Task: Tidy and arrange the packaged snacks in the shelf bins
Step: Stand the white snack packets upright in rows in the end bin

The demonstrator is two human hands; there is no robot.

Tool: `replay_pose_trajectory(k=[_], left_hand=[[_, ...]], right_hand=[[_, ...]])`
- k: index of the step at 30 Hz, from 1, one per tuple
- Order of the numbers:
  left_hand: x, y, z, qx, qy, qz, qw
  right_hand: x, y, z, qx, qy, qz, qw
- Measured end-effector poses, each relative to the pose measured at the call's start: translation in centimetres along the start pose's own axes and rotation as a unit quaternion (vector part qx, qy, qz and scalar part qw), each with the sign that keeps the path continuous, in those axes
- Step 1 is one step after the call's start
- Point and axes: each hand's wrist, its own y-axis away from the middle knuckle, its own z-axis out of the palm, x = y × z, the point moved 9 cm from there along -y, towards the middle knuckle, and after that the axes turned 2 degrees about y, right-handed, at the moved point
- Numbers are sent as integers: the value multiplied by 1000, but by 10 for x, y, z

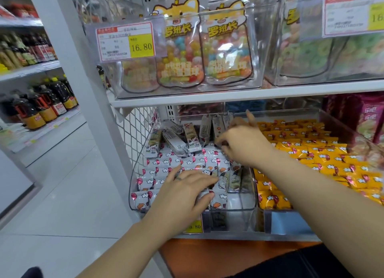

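A clear plastic bin (pixel 135 167) on the lower shelf holds several small white snack packets (pixel 164 162) printed with pink balloons. My left hand (pixel 185 192) lies flat on the front packets, fingers spread, thumb at the bin's front rim. My right hand (pixel 243 144) reaches over the back of the same bin, fingers curled around a small packet. Behind it several grey packets (pixel 218 123) stand upright and others lean at the back left.
A second clear bin (pixel 276 212) to the right is filled with orange snack packets (pixel 311 153). Above, a shelf (pixel 228 94) carries bins of candy bags with price tags. Bottles line shelves at the far left. Purple packs stand at the far right.
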Motion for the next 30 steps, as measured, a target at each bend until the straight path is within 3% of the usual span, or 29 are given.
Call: replay_pose_trajectory(k=[5, 8, 11, 15, 17, 20, 22, 26, 30], left_hand=[[0, 0, -1, -6, 2, -6, 1000], [0, 0, -1, -2, 5, 0, 1000], [0, 0, 0, 1, 2, 5, 1000], [-1, 1, 0, -9, 1, -2, 1000], [-1, 1, 0, -13, -1, -3, 1000], [-1, 2, 0, -9, 2, -1, 1000], [-1, 2, 0, -2, 5, 3, 1000], [-2, 0, 0, 4, 5, 9, 1000], [-3, 1, 0, 13, 11, 12, 1000]], right_hand=[[-6, 25, -42, 159, -97, -70, 980], [-29, 45, -41, 133, -114, -152, 973], [-37, 52, -23, 79, -131, -162, 975], [-30, 56, -12, 6, -201, -129, 971], [-19, 52, -19, 39, -235, -98, 966], [4, 42, -26, 103, -170, -7, 980], [12, 37, -20, 78, -116, 51, 989], [4, 30, -6, 28, -29, 69, 997], [13, 32, -29, 94, -79, 99, 988]])
